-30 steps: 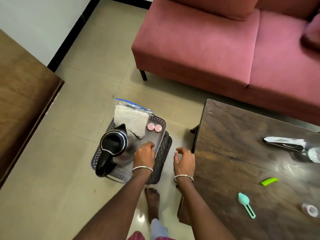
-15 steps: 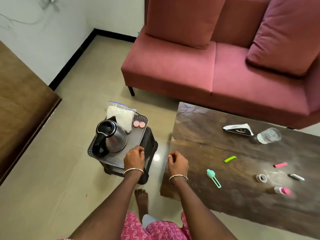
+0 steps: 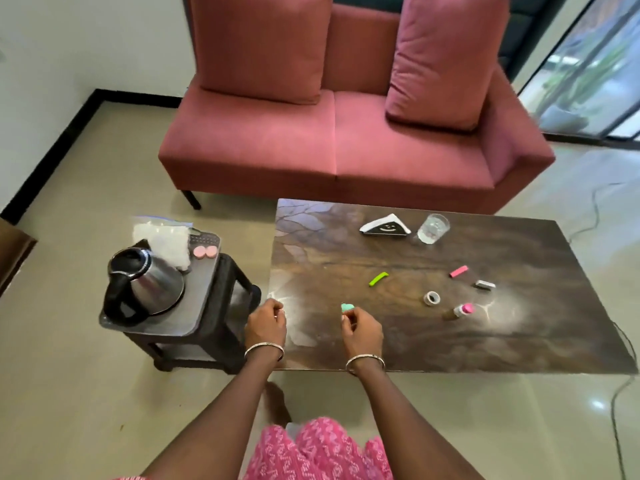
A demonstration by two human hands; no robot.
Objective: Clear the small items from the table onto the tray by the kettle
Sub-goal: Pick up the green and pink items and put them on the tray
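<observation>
On the dark table lie a green clip, a pink eraser, a grey-white piece, a tape roll and a small pink-capped bottle. My right hand is curled over a teal clip near the front edge; its fingertips pinch the handle and only the head shows. My left hand hangs loosely curled and holds nothing over the table's front left corner. The grey tray to the left holds a steel kettle and two pink discs.
The tray sits on a dark stool just left of the table, with a plastic bag of white cloth at its back. A napkin holder and a water glass stand at the table's far side. A red sofa is behind.
My left hand has left the tray and come over the table corner. My right hand has moved right onto the teal clip. The view has swung up and right across the table.
</observation>
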